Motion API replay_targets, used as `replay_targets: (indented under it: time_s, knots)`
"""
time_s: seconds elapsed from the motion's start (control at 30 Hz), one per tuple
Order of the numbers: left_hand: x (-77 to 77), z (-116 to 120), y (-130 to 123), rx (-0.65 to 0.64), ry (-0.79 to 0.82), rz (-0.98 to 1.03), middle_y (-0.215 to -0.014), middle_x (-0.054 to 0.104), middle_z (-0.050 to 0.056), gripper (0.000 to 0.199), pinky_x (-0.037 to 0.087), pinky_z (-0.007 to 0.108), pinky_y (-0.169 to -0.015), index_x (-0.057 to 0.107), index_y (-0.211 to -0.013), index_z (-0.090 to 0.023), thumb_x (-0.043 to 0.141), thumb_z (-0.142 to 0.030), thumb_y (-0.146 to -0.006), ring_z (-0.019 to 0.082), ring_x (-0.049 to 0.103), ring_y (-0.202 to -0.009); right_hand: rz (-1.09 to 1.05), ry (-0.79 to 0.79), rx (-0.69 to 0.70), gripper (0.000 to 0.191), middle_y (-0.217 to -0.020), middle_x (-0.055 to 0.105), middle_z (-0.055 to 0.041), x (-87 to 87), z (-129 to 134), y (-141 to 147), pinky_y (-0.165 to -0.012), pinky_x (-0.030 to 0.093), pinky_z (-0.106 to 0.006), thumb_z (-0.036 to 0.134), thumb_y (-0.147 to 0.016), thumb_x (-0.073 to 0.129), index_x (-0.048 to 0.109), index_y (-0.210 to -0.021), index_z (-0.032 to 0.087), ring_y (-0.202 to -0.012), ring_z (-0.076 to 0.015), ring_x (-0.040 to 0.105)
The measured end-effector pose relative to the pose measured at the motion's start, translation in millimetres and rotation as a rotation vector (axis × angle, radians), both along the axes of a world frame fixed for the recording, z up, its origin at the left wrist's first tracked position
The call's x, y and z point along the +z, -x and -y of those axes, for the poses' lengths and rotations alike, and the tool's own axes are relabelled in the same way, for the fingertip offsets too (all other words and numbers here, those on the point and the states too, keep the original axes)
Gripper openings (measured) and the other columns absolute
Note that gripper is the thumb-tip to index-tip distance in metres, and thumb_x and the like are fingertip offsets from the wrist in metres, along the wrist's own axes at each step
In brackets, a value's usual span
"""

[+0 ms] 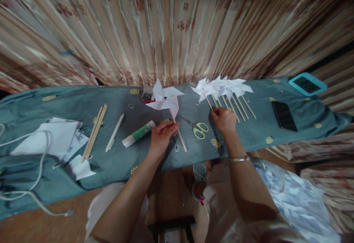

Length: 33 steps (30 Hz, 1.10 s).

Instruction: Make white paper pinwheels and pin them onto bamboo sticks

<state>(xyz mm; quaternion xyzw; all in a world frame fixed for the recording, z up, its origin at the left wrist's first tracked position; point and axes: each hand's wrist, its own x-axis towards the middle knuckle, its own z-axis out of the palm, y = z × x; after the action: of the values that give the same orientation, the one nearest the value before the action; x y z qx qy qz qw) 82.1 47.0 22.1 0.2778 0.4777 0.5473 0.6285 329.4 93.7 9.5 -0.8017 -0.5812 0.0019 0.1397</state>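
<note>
My left hand (163, 136) pinches the wooden stick of a white paper pinwheel (162, 101), whose blades stand above the cloth with a dark pin at the centre. My right hand (225, 119) has its fingers closed on the stick of another pinwheel (203, 90), the leftmost in a row of several white pinwheels (235, 87) lying with overlapping blades. Between my hands lies a pair of scissors (199, 129) with yellow-green handles. A small red box of pins (147, 96) sits behind the left pinwheel, partly covered by it. Beside my left hand is a green and white glue stick (139, 134).
On the left are a white pen (114, 132), several wooden sticks (95, 132), white paper pieces (58, 136) and a white cable (41, 165). A black phone (284, 115) and a blue-framed device (307, 84) lie at the right. A curtain (171, 33) hangs behind the cloth-covered table (110, 169).
</note>
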Motion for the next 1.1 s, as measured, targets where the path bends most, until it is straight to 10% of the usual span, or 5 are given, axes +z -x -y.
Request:
replay_targets:
  time_s: [0.33, 0.67, 1.1]
  knots:
    - [1.0, 2, -2, -0.008, 0.010, 0.000, -0.069, 0.071, 0.003, 0.028, 0.046, 0.025, -0.059, 0.077, -0.069, -0.016, 0.089, -0.032, -0.050, 0.010, 0.056, -0.058, 0.002, -0.071, 0.021, 0.028, -0.100, 0.076, -0.0194, 22.3, 9, 12, -0.080, 0.047, -0.037, 0.032, -0.091, 0.060, 0.074, -0.106, 0.013, -0.093, -0.0310, 0.068]
    - [-0.5, -1, -2, -0.020, -0.008, -0.021, -0.067, 0.071, 0.002, 0.030, 0.048, 0.025, -0.062, 0.078, -0.071, -0.016, 0.089, -0.035, -0.050, 0.012, 0.059, -0.062, -0.949, 0.049, 0.508, 0.030, -0.077, 0.077, -0.0036, 13.7, 57, 91, -0.062, 0.049, -0.027, 0.049, -0.082, 0.070, 0.077, -0.087, 0.019, -0.064, -0.0165, 0.066]
    - [3.1, 0, 0, -0.013, -0.013, 0.021, -0.075, 0.075, 0.002, 0.038, 0.051, 0.023, -0.062, 0.079, -0.085, -0.017, 0.091, -0.033, -0.052, 0.011, 0.064, -0.062, -0.857, 0.003, 0.455, 0.023, -0.055, 0.060, 0.0043, 17.8, 51, 89, -0.053, 0.036, -0.024, 0.042, -0.081, 0.068, 0.071, -0.074, 0.020, -0.050, -0.0108, 0.049]
